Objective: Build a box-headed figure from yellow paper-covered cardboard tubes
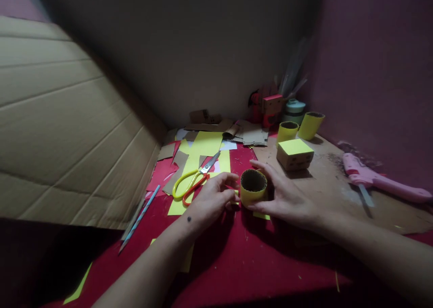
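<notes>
A short tube of corrugated cardboard wrapped in yellow paper [253, 190] stands upright, its hollow end facing up. My right hand [280, 193] grips it from the right, fingers at the far side and thumb at the near side. To the left of the tube is my left hand [216, 193], its fingers loosely bent and apart, the tips close to the tube's wall. A bit of yellow paper shows by those fingertips; whether they touch it I cannot tell. Scissors [199, 177] with yellow and red handles lie open just beyond my left hand.
Beyond are two yellow tubes [310, 126] and a small cardboard box [295, 155] with a yellow top. A pink glue gun [382, 179] lies at right on a cardboard sheet [324, 181]. Left are a blue-striped pencil [140, 218], paper scraps [208, 143] and a large cardboard panel [74, 132].
</notes>
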Demonstrator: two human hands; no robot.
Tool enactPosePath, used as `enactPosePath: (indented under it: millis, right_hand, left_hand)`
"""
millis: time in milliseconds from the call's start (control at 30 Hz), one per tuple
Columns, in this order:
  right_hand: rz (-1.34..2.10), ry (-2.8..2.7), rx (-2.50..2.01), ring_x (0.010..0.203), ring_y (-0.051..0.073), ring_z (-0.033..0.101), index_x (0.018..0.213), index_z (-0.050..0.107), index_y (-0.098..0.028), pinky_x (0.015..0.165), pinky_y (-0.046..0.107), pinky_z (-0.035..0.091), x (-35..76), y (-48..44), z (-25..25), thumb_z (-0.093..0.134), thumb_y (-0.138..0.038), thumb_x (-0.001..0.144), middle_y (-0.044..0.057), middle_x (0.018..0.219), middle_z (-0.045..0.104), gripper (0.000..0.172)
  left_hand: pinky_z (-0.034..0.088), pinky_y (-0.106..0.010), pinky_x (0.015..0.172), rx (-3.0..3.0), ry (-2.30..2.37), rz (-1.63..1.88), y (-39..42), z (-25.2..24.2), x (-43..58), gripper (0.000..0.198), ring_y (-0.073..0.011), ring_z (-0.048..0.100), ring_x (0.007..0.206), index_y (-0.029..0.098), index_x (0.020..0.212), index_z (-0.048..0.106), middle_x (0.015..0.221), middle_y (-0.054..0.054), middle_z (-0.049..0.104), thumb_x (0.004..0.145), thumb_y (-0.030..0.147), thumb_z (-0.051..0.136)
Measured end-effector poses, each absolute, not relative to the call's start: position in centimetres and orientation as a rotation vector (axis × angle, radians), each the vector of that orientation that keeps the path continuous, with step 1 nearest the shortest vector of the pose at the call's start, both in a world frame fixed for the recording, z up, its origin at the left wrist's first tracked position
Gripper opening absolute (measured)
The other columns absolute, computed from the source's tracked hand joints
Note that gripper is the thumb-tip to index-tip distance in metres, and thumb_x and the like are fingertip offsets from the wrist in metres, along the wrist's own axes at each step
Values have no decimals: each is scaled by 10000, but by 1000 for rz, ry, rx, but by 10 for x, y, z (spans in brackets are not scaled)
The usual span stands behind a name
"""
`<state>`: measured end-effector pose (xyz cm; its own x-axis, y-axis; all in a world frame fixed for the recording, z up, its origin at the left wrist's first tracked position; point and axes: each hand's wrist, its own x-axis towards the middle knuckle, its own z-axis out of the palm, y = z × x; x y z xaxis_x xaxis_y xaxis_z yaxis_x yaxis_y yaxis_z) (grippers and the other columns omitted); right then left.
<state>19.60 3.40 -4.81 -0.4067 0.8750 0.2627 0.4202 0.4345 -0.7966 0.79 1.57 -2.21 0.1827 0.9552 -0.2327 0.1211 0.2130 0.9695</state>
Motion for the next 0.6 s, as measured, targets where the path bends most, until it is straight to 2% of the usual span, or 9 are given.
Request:
enactPosePath:
  millis: [200, 400, 500, 600]
  right_hand:
    - [840, -2000, -1078, 1045, 290, 614, 1354, 419, -148, 889, 430, 511, 195, 32, -45, 695, -291, 694, 134, 1159, 625, 731]
    - [849, -2000, -1039, 1071, 283, 599, 1356, 406, -147, 918, 414, 498, 195, 34, -49, 728, -284, 684, 138, 1202, 597, 757]
    - [850, -1997, -1002, 1102, 282, 586, 1351, 403, -168, 937, 420, 486, 196, 36, -53, 747, -296, 689, 135, 1233, 582, 757]
    - [851, -1983, -988, 1140, 302, 561, 1332, 406, -178, 971, 464, 456, 197, 37, -57, 791, -341, 667, 143, 1258, 561, 786]
  left_hand:
    - [467, -256, 584, 1266, 1268, 811, 15, -20, 6, 384, -109, 585, 657, 144, 1102, 558, 973, -55, 605, 736, 26, 544]
    - [465, -262, 560, 1371, 1247, 753, 15, -21, 5, 384, -113, 566, 663, 139, 1159, 520, 1038, -76, 588, 783, 60, 533]
    - [486, -290, 643, 1436, 1221, 749, 15, -22, 5, 412, -141, 575, 748, 137, 1195, 503, 1051, -87, 593, 790, 72, 548]
    - [494, -334, 775, 1550, 1171, 735, 13, -22, 7, 568, -184, 592, 887, 152, 1274, 458, 1137, -106, 589, 739, 66, 628]
